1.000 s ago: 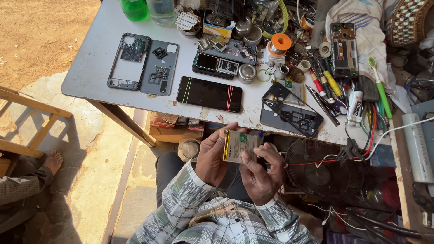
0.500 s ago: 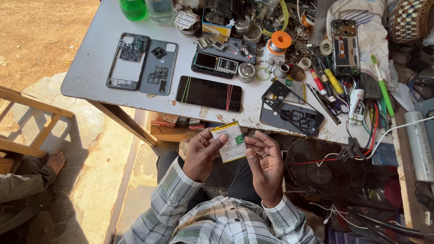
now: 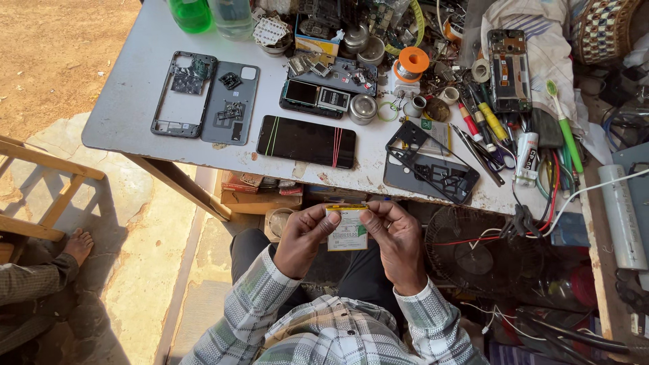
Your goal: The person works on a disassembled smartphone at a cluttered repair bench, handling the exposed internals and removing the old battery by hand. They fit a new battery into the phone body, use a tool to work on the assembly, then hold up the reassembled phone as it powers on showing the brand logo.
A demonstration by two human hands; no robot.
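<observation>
— Two hands on one small part: the left hand (image 3: 305, 238) and right hand (image 3: 394, 238) both pinch the battery (image 3: 347, 228), a flat white pack with a yellow top edge, held upright over the lap, just below the table (image 3: 135, 101) edge.

— How firm is that grip?

— Fingertips only, at the upper corners and sides. Neither hand is wrapped around it. If one hand lets go to reach for a tool, I'd judge the pack could tip out of the other and drop to the ground between the knees.

— Anything worse than a drop?

— Bending or pressing it hard, probably. A thin soft pack like that looks easy to crease, and thumbs pushing on its face could do it.

— And the table?

— Crowded. The phone (image 3: 306, 141) with the dark screen lies close to the near edge, and the black frame (image 3: 430, 164) to its right sits at the edge too. A hand coming up from the lap could catch either and knock it off. The tweezers (image 3: 477, 153) and pens (image 3: 481, 120) are packed tight beside the frame, so grabbing one likely shifts the rest.

— Wires?

— Red and white ones hang off the right side near the fan (image 3: 473, 253) below. A sleeve could snag them, I think.

— Anyone else near?

— A bare foot (image 3: 78, 245) at far left, well apart from all of it.
</observation>
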